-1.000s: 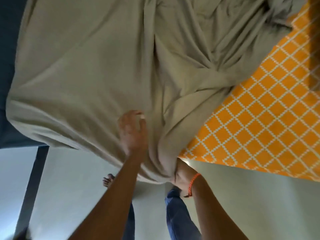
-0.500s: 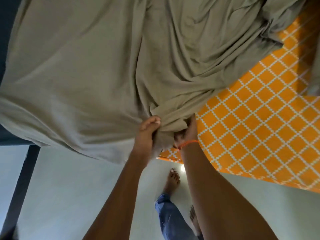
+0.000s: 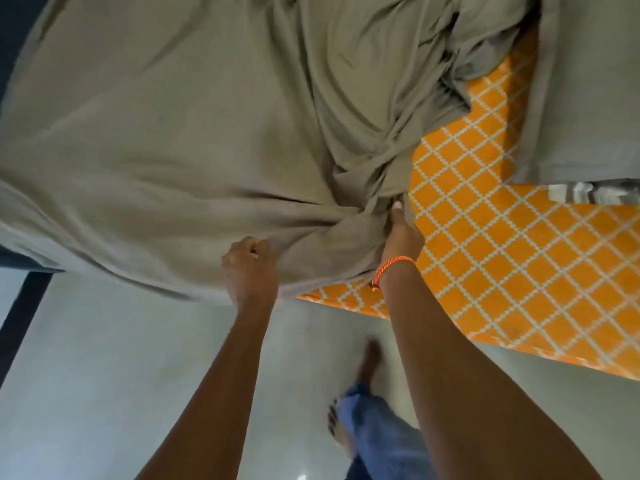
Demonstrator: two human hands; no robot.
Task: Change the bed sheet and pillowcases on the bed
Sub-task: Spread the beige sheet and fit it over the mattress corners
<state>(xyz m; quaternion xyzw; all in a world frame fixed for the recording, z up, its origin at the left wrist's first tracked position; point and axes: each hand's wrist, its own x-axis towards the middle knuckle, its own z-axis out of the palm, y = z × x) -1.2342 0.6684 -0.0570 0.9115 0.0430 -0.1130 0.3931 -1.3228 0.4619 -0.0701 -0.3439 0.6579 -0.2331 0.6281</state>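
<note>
A grey-green bed sheet (image 3: pixel 180 140) lies bunched over most of the bed, its folds running toward my hands. My left hand (image 3: pixel 251 268) grips the sheet's near edge in a fist. My right hand (image 3: pixel 401 237), with an orange thread on the wrist, holds a gathered bunch of the same sheet just to the right. The orange mattress (image 3: pixel 519 258) with its white lattice pattern shows bare at the right. A grey pillow (image 3: pixel 588 91) lies at the top right on the mattress.
Pale floor (image 3: pixel 104 375) spreads below the bed's near edge, and my feet and blue trouser legs (image 3: pixel 377 434) stand on it. A dark bed frame post (image 3: pixel 20 317) runs down at the left. A striped cloth (image 3: pixel 595 192) lies by the pillow.
Both hands moved up and to the right along the bed edge with the sheet gathered in them. More orange mattress and the grey pillow came into view.
</note>
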